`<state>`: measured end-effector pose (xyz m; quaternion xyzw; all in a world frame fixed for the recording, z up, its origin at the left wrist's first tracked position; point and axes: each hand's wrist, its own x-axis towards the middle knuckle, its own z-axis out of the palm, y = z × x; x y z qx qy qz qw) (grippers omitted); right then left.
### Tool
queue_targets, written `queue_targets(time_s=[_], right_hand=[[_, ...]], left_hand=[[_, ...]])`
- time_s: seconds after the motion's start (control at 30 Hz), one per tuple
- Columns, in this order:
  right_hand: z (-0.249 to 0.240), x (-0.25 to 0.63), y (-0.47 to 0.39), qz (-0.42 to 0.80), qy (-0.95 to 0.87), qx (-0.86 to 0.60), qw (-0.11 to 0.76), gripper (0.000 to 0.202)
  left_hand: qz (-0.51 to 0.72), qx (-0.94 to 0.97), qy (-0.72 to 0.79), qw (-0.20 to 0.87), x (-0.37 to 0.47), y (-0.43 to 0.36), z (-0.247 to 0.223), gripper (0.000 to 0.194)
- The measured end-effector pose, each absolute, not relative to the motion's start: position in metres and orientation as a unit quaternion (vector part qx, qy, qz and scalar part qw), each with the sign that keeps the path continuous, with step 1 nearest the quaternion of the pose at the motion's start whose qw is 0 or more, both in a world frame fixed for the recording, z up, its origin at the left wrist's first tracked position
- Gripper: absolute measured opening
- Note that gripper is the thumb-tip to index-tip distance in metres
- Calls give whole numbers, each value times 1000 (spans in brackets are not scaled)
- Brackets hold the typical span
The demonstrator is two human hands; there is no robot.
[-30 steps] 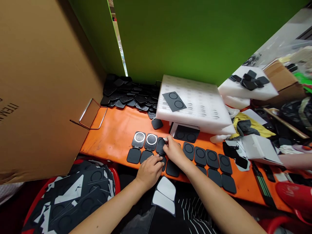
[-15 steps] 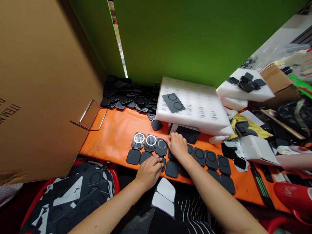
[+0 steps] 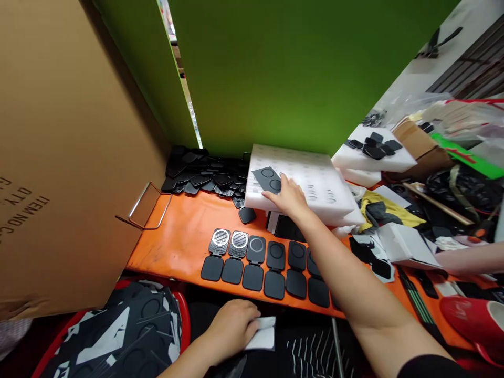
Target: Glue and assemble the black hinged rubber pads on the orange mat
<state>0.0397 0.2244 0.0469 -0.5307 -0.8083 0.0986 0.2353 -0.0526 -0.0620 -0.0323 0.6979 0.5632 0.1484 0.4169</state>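
My left hand (image 3: 235, 326) is closed on a white backing sheet (image 3: 263, 336) over my lap; its far side is hidden by the fingers. My right hand (image 3: 289, 197) reaches over the white foam block (image 3: 299, 157). Thumb and forefinger are at the right end of a dark sheet with two ring outlines (image 3: 264, 176), which lies on the foam. In front stands a row of hinged black square pads (image 3: 254, 275), opened out flat. Two at the left show a silvery ring with a grid (image 3: 220, 239); the third has a pale ring (image 3: 256, 247). My right forearm covers the row's right end.
A pile of black pads (image 3: 205, 173) lies at the back left beside a bent wire stand (image 3: 151, 210). A cardboard box (image 3: 59, 157) walls the left. Below is a red tub (image 3: 184, 315) of dark scraps. A red cup (image 3: 468, 317) stands at right, near a white box (image 3: 405, 244).
My right hand has left the pad row and moved up to the dark sheet on the foam. My left hand has dropped from the pads to the white backing sheet on my lap.
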Motion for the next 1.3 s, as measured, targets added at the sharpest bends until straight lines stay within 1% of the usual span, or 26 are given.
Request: queue_targets(time_s=[0.07,0.1,0.2,0.27,0.33,0.4,0.43,0.5,0.6,0.67,0.73,0.77,0.87,0.97,1.07,1.13,1.2,1.27,1.3], right_hand=[[46,32,231,131,-802,-539,223,74],[45,29,231,144,-798,-537,234,76],[45,27,224,186,-778,-517,305,74],[47,31,213,226,-769,-485,350,68],[49,39,195,281,-773,-433,369,58],[50,50,170,349,-787,-363,356,51],[50,56,157,386,-793,-328,339,51],[46,66,131,481,-770,-284,308,55],[37,75,104,631,-640,-309,311,65],[32,76,96,697,-540,-342,325,57],[28,73,93,728,-475,-356,343,46],[27,71,92,734,-457,-358,353,44],[28,66,92,710,-457,-375,383,42],[30,63,93,658,-478,-429,392,39],[28,63,96,621,-504,-454,393,40],[25,65,96,580,-532,-460,410,41],[23,71,95,499,-567,-478,449,35],[21,78,91,377,-624,-483,485,27],[21,82,88,317,-660,-472,491,23]], left_hand=[[205,662,572,439,-51,-56,-22,26],[238,646,567,453,-50,-51,-16,26],[349,588,560,467,-50,-31,2,25],[445,493,575,478,-54,-12,10,26],[548,355,562,508,-59,9,16,36],[632,242,505,536,-65,26,23,45],[660,205,474,545,-68,32,27,46],[690,159,436,556,-70,37,33,43],[693,117,420,574,-66,31,36,37],[694,102,405,586,-60,25,34,37],[698,99,385,595,-53,19,31,39],[700,99,377,598,-50,16,30,40],[689,112,381,607,-43,12,26,41],[653,141,417,616,-40,8,22,38],[640,150,454,602,-40,5,20,37],[643,136,470,589,-41,5,18,36],[646,113,479,584,-42,5,18,29],[651,90,479,582,-44,5,17,25],[653,82,479,582,-44,5,16,25]])
